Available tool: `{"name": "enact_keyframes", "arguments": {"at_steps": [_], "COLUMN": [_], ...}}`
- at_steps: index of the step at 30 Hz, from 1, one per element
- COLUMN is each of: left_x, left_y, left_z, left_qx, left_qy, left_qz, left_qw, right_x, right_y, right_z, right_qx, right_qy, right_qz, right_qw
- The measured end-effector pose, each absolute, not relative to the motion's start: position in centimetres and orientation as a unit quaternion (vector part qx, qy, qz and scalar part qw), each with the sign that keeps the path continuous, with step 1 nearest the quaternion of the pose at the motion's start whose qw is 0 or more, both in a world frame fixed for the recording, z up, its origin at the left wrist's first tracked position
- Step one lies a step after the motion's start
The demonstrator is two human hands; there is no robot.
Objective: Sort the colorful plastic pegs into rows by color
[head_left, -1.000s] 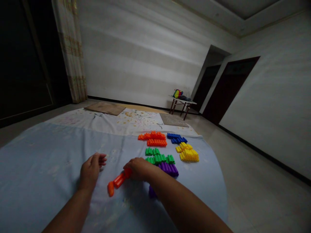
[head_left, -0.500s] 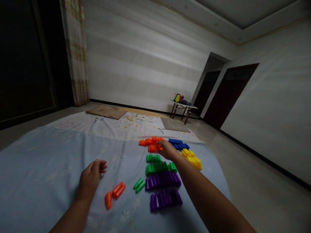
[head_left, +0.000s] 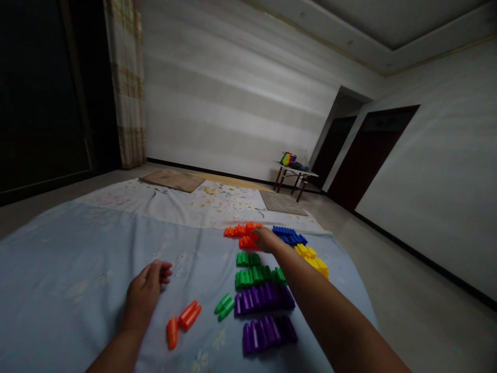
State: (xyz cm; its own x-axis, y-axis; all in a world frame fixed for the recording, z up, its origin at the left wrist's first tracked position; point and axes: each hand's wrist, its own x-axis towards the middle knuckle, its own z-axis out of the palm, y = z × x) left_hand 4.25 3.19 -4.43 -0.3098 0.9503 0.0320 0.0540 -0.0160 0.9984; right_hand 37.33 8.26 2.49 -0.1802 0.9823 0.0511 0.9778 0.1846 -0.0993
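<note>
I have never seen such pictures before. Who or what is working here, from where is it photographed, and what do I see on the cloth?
There is no machine here: you see a person's two bare hands. The view comes from one camera worn on the head, looking forward and down.

On the light blue cloth lie small plastic pieces grouped by colour: purple rows nearest, then green rows, with a far orange group, a blue group and a yellow group beyond. A few loose orange pieces and green pieces lie apart, nearer the left hand, which shows nothing in it.

The right hand is at the far orange group; whether it grips a piece, I cannot tell.
</note>
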Motion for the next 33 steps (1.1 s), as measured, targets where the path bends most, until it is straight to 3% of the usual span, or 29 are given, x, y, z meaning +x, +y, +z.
{"name": "enact_keyframes", "arguments": {"at_steps": [15, 21, 24, 29, 33], "left_x": [4.7, 5.0, 5.0, 4.9, 4.7], "left_y": [2.9, 2.3, 2.2, 2.3, 2.6], "left_z": [-4.3, -3.7, -3.6, -3.8, -3.8], "left_qx": [0.440, 0.443, 0.439, 0.442, 0.444], "left_qy": [0.565, 0.564, 0.559, 0.561, 0.570], "left_qz": [0.579, 0.580, 0.585, 0.583, 0.573], "left_qw": [0.389, 0.387, 0.391, 0.388, 0.386], "right_x": [36.8, 31.3, 26.9, 21.7, 20.7], "right_y": [7.8, 3.8, 0.7, -2.3, -2.5], "right_z": [2.5, 4.4, 4.5, 3.0, 2.0], "right_qx": [-0.629, -0.555, -0.484, -0.462, -0.460], "right_qy": [-0.773, -0.819, -0.865, -0.881, -0.883], "right_qz": [0.030, 0.057, 0.113, 0.100, 0.082], "right_qw": [0.076, 0.133, 0.075, -0.029, -0.052]}}
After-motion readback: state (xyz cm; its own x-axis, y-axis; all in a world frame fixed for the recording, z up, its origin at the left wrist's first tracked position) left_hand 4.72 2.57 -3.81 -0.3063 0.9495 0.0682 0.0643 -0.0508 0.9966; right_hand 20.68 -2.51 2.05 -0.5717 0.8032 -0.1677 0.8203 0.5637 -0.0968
